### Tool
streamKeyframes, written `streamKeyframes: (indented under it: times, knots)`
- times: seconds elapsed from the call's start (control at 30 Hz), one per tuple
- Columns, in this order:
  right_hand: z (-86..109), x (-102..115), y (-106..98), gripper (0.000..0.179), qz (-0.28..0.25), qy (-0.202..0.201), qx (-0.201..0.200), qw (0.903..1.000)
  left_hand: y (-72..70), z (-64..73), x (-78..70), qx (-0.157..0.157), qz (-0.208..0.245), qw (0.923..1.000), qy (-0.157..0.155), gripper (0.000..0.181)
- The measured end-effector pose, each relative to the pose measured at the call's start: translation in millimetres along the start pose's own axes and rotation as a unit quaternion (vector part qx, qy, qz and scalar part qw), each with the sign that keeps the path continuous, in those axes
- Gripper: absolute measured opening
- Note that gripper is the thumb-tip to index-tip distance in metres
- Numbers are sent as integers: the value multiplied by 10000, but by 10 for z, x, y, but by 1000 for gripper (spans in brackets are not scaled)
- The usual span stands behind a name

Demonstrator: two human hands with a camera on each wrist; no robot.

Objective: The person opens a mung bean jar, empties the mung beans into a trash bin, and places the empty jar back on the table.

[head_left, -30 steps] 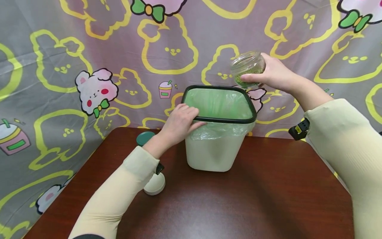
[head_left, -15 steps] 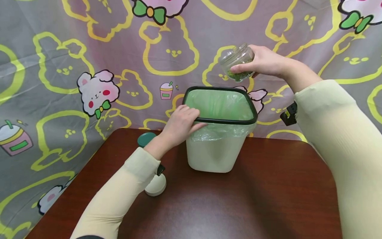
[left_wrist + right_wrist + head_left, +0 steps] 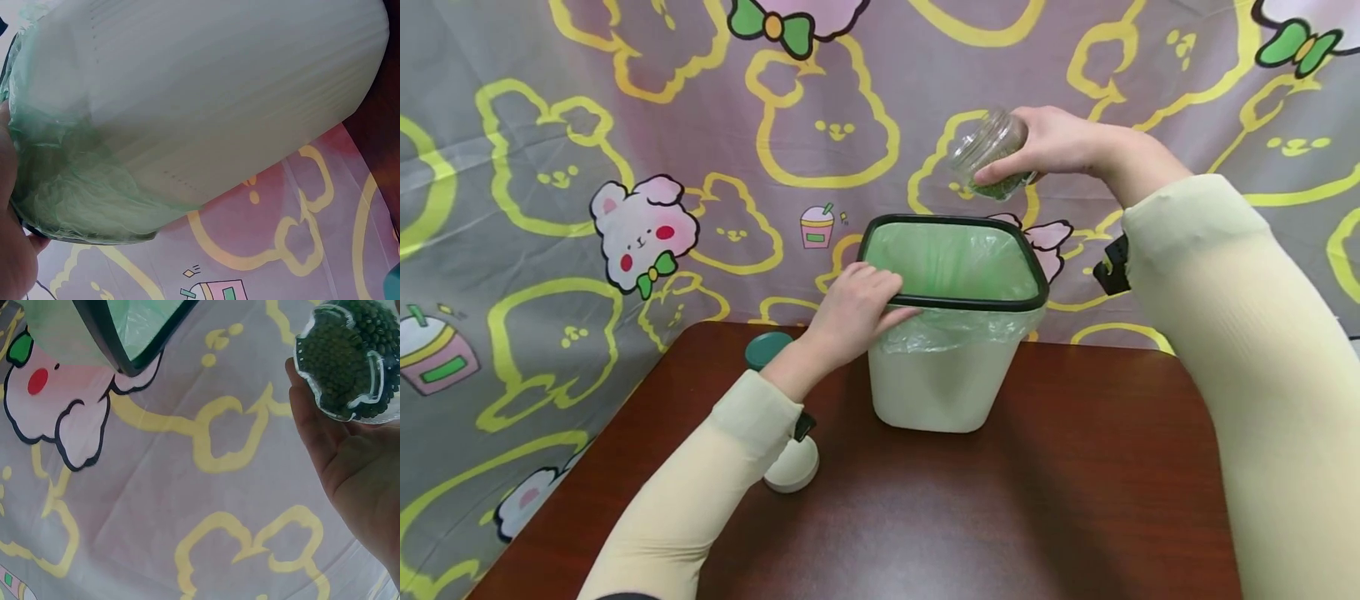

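Observation:
My left hand (image 3: 857, 308) grips the black rim (image 3: 970, 304) of a cream trash bin (image 3: 936, 387) at its near left corner, fingers over the edge and thumb outside. A thin green bag (image 3: 955, 258) lines the bin and folds over its rim; the bag (image 3: 94, 187) hangs crumpled in the left wrist view. Above the bin's far right side, my right hand (image 3: 1063, 146) holds a clear glass jar (image 3: 988, 150), tilted with its uncovered mouth toward the left. Small green beans (image 3: 340, 362), like mung beans, lie in the jar's bottom in the right wrist view.
A dark green round lid or top (image 3: 767, 348) shows behind my left forearm. A white round lid-like thing (image 3: 793, 467) lies on the brown table (image 3: 925, 517), partly hidden by that wrist. A patterned curtain (image 3: 700, 125) hangs close behind the table.
My right hand has carried the jar leftward and up from the bin's right side to over the bin, tipping it a little more. The left hand has stayed at the rim.

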State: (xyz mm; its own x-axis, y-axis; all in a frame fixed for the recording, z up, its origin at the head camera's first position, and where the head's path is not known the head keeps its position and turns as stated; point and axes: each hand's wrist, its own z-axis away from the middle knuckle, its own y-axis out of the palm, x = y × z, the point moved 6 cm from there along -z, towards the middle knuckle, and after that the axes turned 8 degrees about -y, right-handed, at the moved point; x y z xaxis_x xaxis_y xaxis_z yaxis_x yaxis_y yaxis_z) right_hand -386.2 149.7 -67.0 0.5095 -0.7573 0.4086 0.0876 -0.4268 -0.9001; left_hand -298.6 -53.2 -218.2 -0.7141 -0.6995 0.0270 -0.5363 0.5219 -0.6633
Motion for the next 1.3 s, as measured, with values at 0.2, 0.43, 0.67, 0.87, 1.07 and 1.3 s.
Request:
streamKeyframes:
  times: [0.2, 0.43, 0.67, 0.87, 1.07, 1.3]
  knots:
    - [-13, 28, -15, 80, 491, -105, 63, 9987, -15, 4, 9, -56, -14, 10000, 11, 41]
    - [-6, 28, 21, 84, 788, -151, 185, 9966, -5, 11, 13, -11, -30, 10000, -34, 41]
    - [27, 1, 37, 89, 909, -92, 346, 9952, 3, 1, 8, -8, -27, 10000, -23, 41]
    - [39, -41, 73, 92, 939, -33, 475, 9944, 10, 2, 1, 34, -30, 10000, -33, 41]
    - [25, -33, 120, 87, 1059, -70, 532, 9929, 12, 7, 15, 74, -100, 9999, -80, 41]
    - [-4, 12, 143, 87, 1235, -167, 560, 9906, 5, 13, 16, 38, -92, 9999, -60, 41]
